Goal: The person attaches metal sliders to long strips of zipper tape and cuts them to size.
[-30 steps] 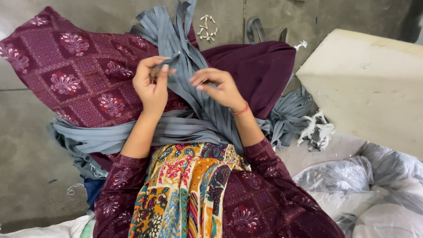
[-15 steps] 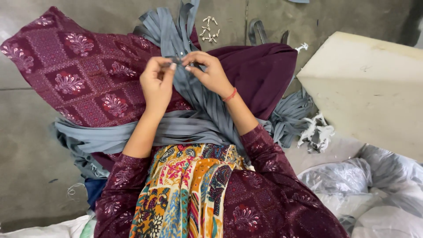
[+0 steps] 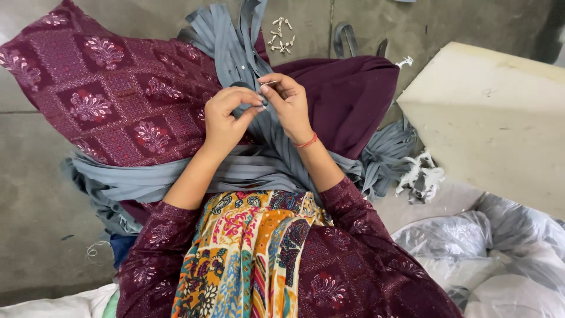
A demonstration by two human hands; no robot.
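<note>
We see the fingers [image 3: 254, 106] of the left hand [image 3: 226, 118] pinched shut on a grey fabric strip [image 3: 259, 138], thumb and forefinger meeting just where the strip bunches. The right hand [image 3: 289, 101] meets it from the other side, its fingers closed on a thin needle-like pin [image 3: 269, 83] whose pale end pokes out to the left above the strip; a red thread bracelet [image 3: 306, 142] circles that wrist. The two hands touch over the strip, which runs from the lap up across a plain maroon cloth [image 3: 353, 97] and a maroon patterned cloth [image 3: 112, 103] spread on the concrete floor [image 3: 35, 176]. More grey strips [image 3: 385, 156] lie bunched to the right. Small white pieces [image 3: 281, 36] sit on the floor beyond the hands. A pale foam block [image 3: 494, 118] stands at the right, and clear plastic bags [image 3: 488, 253] lie below it.
</note>
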